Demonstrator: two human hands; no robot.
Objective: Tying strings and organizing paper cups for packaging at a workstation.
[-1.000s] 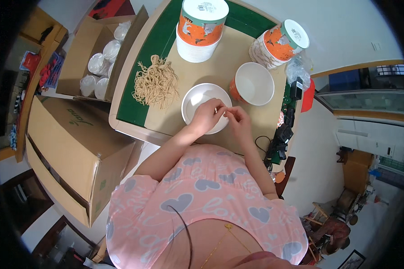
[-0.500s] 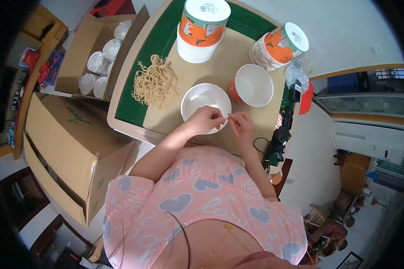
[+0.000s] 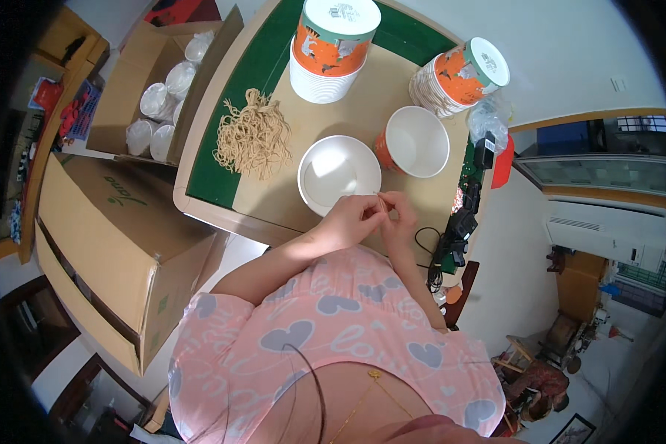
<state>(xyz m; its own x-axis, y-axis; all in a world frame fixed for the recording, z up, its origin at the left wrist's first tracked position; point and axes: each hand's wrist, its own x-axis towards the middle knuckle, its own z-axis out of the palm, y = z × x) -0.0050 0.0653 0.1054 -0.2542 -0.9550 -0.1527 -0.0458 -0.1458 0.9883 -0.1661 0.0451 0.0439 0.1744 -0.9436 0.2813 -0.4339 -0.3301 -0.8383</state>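
Observation:
Just below the near rim of a white paper bucket [image 3: 325, 166], my left hand [image 3: 354, 220] and my right hand [image 3: 398, 220] meet with fingers pinched together. A thin pale bit shows at the fingertips, too small to name. The bucket stands mouth up, and its white inside shows. Beside it on the right is a second paper bucket [image 3: 418, 144], orange outside and also mouth up. A loose heap of beige cords [image 3: 255, 137] lies to the left of the buckets.
Upside-down bucket stacks stand at the table's back, one tall [image 3: 329, 55] and one at the right [image 3: 459, 78]. Black adapters and cables [image 3: 459, 226] line the right edge. On the left are an open carton [image 3: 129, 89] with wrapped white items and a large carton [image 3: 118, 222].
Both hands have drawn a little nearer to my body and closer together. My left hand has moved from over the white bucket's mouth to its near rim.

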